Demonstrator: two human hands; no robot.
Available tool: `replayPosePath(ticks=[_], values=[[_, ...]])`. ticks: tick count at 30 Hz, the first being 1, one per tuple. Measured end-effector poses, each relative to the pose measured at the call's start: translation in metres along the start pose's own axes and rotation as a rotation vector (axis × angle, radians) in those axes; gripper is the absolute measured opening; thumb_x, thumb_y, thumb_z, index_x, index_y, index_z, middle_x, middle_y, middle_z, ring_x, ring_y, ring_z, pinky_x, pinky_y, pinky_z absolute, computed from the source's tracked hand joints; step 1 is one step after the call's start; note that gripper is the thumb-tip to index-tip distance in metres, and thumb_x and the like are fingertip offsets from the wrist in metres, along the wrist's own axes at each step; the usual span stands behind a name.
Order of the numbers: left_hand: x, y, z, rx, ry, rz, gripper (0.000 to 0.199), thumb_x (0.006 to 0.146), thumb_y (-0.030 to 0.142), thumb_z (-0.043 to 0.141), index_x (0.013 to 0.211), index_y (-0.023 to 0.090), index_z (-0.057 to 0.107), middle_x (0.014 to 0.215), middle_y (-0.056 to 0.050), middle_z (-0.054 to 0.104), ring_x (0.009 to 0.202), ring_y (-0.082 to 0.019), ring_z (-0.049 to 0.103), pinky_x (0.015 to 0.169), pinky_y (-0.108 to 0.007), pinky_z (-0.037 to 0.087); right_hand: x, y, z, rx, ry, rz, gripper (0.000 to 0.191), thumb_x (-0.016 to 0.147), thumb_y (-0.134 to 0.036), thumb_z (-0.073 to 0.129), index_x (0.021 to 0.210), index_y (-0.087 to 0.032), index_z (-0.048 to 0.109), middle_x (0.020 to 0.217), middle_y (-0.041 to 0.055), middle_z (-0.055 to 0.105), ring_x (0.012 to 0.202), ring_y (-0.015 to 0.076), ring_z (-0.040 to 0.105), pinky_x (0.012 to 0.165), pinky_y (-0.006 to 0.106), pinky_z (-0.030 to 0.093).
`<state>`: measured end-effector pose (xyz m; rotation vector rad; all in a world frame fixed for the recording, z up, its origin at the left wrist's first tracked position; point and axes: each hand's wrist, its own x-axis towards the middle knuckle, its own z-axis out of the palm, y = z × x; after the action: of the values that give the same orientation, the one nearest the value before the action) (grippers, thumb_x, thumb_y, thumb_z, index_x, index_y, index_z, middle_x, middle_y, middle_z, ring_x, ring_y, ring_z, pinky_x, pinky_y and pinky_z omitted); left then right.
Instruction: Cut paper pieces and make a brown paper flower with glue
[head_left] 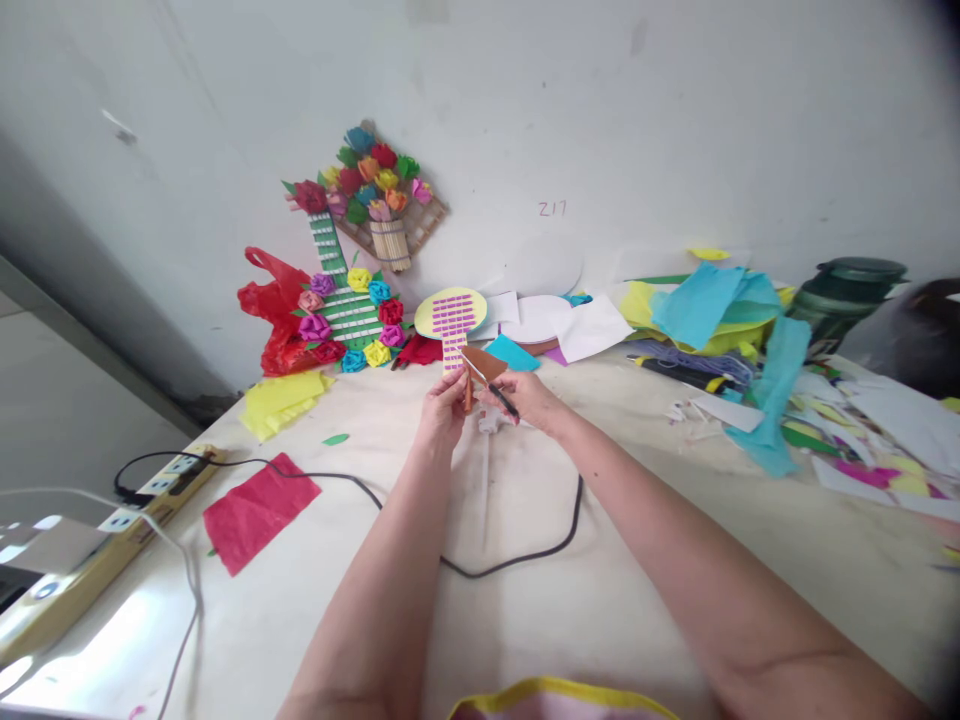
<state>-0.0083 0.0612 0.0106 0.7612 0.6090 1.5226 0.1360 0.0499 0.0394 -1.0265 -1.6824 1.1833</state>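
Note:
Near the middle of the table, my left hand pinches a piece of brown paper. My right hand is closed on dark-handled scissors, whose blades lie against the brown paper. Just behind both hands stands a yellow paddle-shaped piece with rows of purple strips. Small white scraps lie under my right hand, partly hidden by it.
A paper-flower guitar and a flower basket piece lean on the wall. Red paper and a power strip lie left. A black cable crosses in front. Blue paper, cut scraps and a green jar are right.

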Motion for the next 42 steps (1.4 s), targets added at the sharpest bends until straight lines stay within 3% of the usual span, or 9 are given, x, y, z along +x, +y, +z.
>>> replayPosePath(ticks=[7, 12, 19, 21, 26, 33, 36, 39, 42], values=[[0.001, 0.001, -0.003, 0.033, 0.008, 0.001, 0.025, 0.060, 0.013, 0.070, 0.084, 0.012, 0.066, 0.066, -0.003, 0.065, 0.052, -0.009, 0.058, 0.048, -0.018, 0.042, 0.006, 0.009, 0.001, -0.051, 0.070, 0.005, 0.036, 0.056, -0.048, 0.069, 0.067, -0.015, 0.061, 0.045, -0.0052, 0.047, 0.036, 0.0063, 0.039, 0.030, 0.019, 0.031], [0.000, 0.001, -0.003, 0.080, 0.018, 0.009, 0.031, 0.056, 0.018, 0.074, 0.085, 0.011, 0.066, 0.068, -0.002, 0.065, 0.053, -0.009, 0.059, 0.058, -0.022, 0.048, 0.009, 0.008, -0.008, -0.189, 0.241, -0.019, 0.031, 0.062, -0.045, 0.064, 0.076, -0.017, 0.064, 0.057, -0.0011, 0.059, 0.043, 0.0096, 0.048, 0.038, 0.021, 0.038], [-0.004, 0.002, -0.001, 0.276, 0.026, 0.019, 0.040, 0.055, 0.029, 0.076, 0.088, 0.012, 0.062, 0.059, 0.000, 0.060, 0.051, -0.013, 0.059, 0.051, -0.024, 0.045, 0.003, -0.009, -0.060, -0.718, 0.657, 0.062, 0.037, 0.071, -0.052, 0.053, 0.090, -0.023, 0.066, 0.081, 0.0054, 0.068, 0.076, 0.0193, 0.061, 0.060, 0.025, 0.043], [-0.004, 0.001, -0.001, 0.313, 0.039, 0.030, 0.044, 0.054, 0.031, 0.076, 0.089, 0.012, 0.061, 0.060, 0.000, 0.060, 0.051, -0.014, 0.060, 0.050, -0.026, 0.046, 0.000, -0.010, -0.082, -0.903, 0.692, 0.137, 0.039, 0.071, -0.053, 0.052, 0.091, -0.022, 0.066, 0.086, 0.0084, 0.068, 0.084, 0.0229, 0.061, 0.064, 0.028, 0.043], [-0.004, -0.001, -0.001, 0.367, 0.037, 0.056, 0.046, 0.053, 0.034, 0.076, 0.090, 0.012, 0.059, 0.059, 0.000, 0.060, 0.049, -0.014, 0.059, 0.045, -0.023, 0.041, -0.006, 0.003, -0.118, -1.162, 0.453, 0.420, 0.036, 0.068, -0.045, 0.058, 0.090, -0.017, 0.065, 0.091, 0.0140, 0.066, 0.090, 0.0267, 0.060, 0.067, 0.031, 0.044], [-0.003, -0.001, -0.003, 0.390, 0.019, 0.071, 0.048, 0.053, 0.037, 0.076, 0.090, 0.012, 0.059, 0.056, 0.001, 0.059, 0.048, -0.014, 0.059, 0.044, -0.023, 0.041, -0.008, 0.025, -0.124, -1.244, 0.247, 0.587, 0.034, 0.063, -0.031, 0.065, 0.090, -0.012, 0.065, 0.091, 0.0165, 0.065, 0.090, 0.0249, 0.061, 0.068, 0.029, 0.045], [-0.003, -0.001, -0.004, 0.387, -0.009, 0.058, 0.048, 0.053, 0.036, 0.077, 0.090, 0.012, 0.058, 0.058, 0.000, 0.061, 0.048, -0.013, 0.059, 0.045, -0.023, 0.042, -0.008, 0.017, -0.121, -1.273, 0.258, 0.558, 0.033, 0.064, -0.033, 0.064, 0.091, -0.014, 0.065, 0.101, 0.0168, 0.064, 0.096, 0.0276, 0.059, 0.073, 0.033, 0.045], [-0.005, 0.000, -0.002, 0.403, -0.047, 0.046, 0.046, 0.054, 0.034, 0.076, 0.090, 0.012, 0.058, 0.058, 0.000, 0.061, 0.046, -0.013, 0.058, 0.043, -0.022, 0.039, -0.006, 0.002, -0.105, -1.192, 0.274, 0.417, 0.021, 0.072, -0.031, 0.056, 0.082, -0.016, 0.066, 0.098, 0.0145, 0.065, 0.095, 0.0279, 0.059, 0.072, 0.035, 0.045], [-0.008, 0.001, 0.001, 0.426, -0.073, 0.029, 0.045, 0.053, 0.032, 0.077, 0.089, 0.012, 0.059, 0.056, 0.000, 0.061, 0.044, -0.013, 0.057, 0.040, -0.021, 0.035, -0.003, -0.010, -0.074, -0.768, 0.220, 0.209, 0.023, 0.079, -0.033, 0.049, 0.078, -0.016, 0.065, 0.085, 0.0103, 0.067, 0.075, 0.0182, 0.063, 0.057, 0.024, 0.045]])
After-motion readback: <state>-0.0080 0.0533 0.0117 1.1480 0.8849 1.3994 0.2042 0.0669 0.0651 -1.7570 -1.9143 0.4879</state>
